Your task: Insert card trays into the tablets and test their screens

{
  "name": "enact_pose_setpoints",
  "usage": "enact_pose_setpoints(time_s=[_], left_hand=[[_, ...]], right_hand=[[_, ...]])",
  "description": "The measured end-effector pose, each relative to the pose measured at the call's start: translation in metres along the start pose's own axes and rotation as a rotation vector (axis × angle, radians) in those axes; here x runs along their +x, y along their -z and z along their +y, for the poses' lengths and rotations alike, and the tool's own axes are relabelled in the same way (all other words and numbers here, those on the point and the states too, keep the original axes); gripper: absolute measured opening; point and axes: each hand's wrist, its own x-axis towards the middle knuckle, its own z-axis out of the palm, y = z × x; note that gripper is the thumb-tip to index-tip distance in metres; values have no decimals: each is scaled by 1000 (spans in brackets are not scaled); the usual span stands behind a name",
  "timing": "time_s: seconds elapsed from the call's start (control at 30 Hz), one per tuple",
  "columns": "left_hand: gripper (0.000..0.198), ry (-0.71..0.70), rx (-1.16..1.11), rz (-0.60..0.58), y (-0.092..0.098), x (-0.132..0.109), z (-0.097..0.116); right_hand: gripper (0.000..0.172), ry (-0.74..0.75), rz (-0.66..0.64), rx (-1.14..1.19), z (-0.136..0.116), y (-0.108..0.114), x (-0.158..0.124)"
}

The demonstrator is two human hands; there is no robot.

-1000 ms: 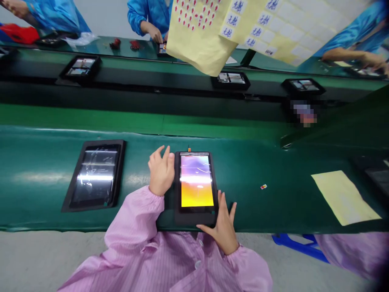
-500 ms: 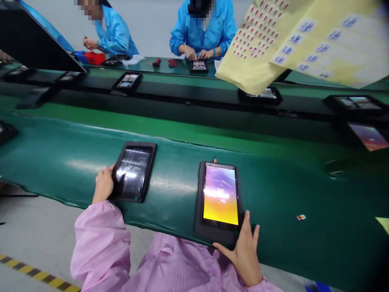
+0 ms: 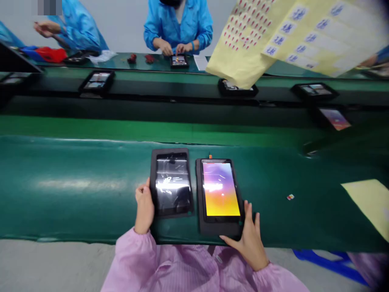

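My left hand [image 3: 144, 206] grips the left edge of a black tray holding a tablet with a dark screen [image 3: 172, 190]; the fingers are partly hidden at its side. Close to its right, a second tablet with a lit purple-to-yellow screen [image 3: 221, 192] lies in a similar black tray [image 3: 217, 230]. Around that tray's lower right corner, my right hand [image 3: 251, 243] has its thumb on the bottom edge and its fingers along the right side. A small orange-tipped piece [image 3: 210, 156] sticks out at the lit tablet's top edge. Both trays rest on the green mat [image 3: 82, 211].
Right of my hand lies a small white-and-red card [image 3: 290, 197], then a yellow sheet [image 3: 364, 198]. Sticker sheets [image 3: 243, 44] hang at upper right. Several trayed devices [image 3: 97, 80] sit along the dark line [image 3: 152, 87]. Across it, people in blue jackets [image 3: 179, 24] work.
My left hand has moved the dark-screened tablet to the right, close beside the lit one. My right hand stays at the lit tablet's corner. The view has shifted and levelled.
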Motion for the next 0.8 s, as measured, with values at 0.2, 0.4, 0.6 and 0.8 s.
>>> enact_pose_setpoints(time_s=[0.2, 0.4, 0.6, 0.8], left_hand=[[62, -281, 179, -101, -5, 28, 35], [57, -709, 436, -196, -23, 111, 79], [54, -693, 382, -249, -42, 116, 85], [39, -684, 76, -120, 7, 106, 109]], right_hand=[[105, -232, 146, 136, 40, 52, 24], [60, -673, 334, 38, 133, 96, 64], [43, -835, 287, 83, 167, 90, 79], [43, -894, 217, 192, 176, 99, 88]])
